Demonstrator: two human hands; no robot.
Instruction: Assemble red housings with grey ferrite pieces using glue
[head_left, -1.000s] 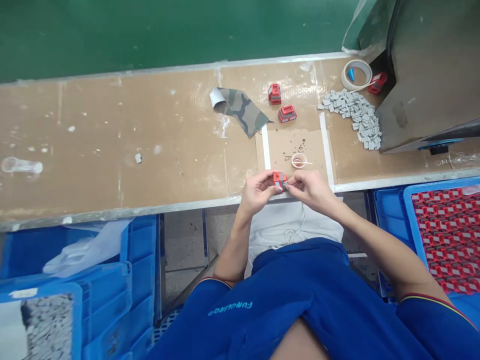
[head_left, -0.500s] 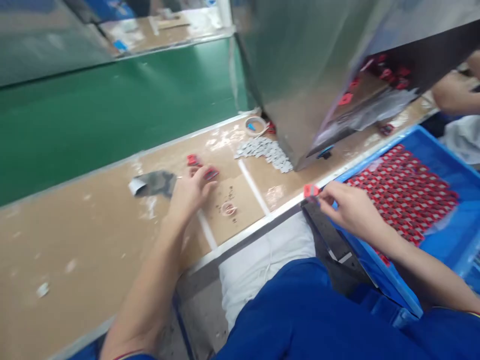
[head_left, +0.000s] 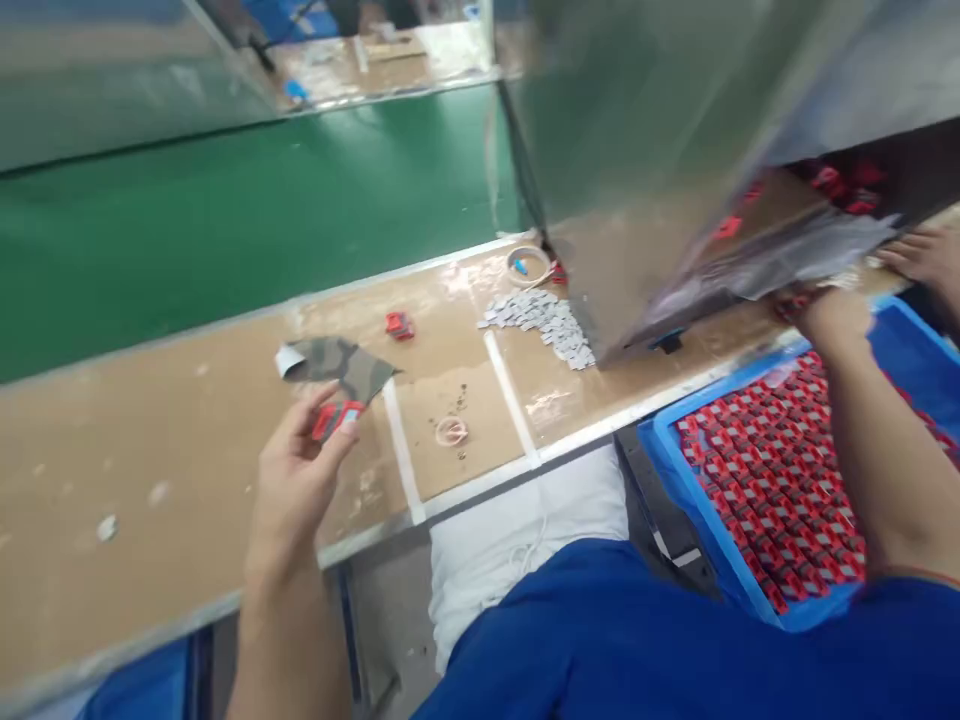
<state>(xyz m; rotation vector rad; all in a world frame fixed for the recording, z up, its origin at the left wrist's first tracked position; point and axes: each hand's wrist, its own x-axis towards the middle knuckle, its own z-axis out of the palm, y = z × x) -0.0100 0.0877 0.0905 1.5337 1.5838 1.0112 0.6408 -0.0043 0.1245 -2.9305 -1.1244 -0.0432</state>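
My left hand (head_left: 296, 480) is raised over the tan table (head_left: 135, 470) and pinches a red plastic part (head_left: 334, 420) between thumb and fingers. Behind it lies a camouflage cloth (head_left: 339, 367), and a second red part (head_left: 400, 325) stands beyond. My right hand (head_left: 821, 318) is at the far right, beside a clear plastic film (head_left: 795, 265) under a metal cabinet (head_left: 637, 120). Its fingers are hidden there. A loose pile of small grey pads (head_left: 544, 325) lies near a tape roll (head_left: 528, 266) and a small ring-shaped cup (head_left: 451, 431).
A blue crate (head_left: 679, 470) packed with red-and-grey parts stands below the table's front edge on my right. A co-worker's hand (head_left: 926, 262) shows at the far right. White tape strips (head_left: 511, 400) mark the tabletop. A green wall rises behind.
My left hand has lifted a red part off the table and moved toward me. My right hand has moved from the crate's edge to the far right, and the view has turned right.
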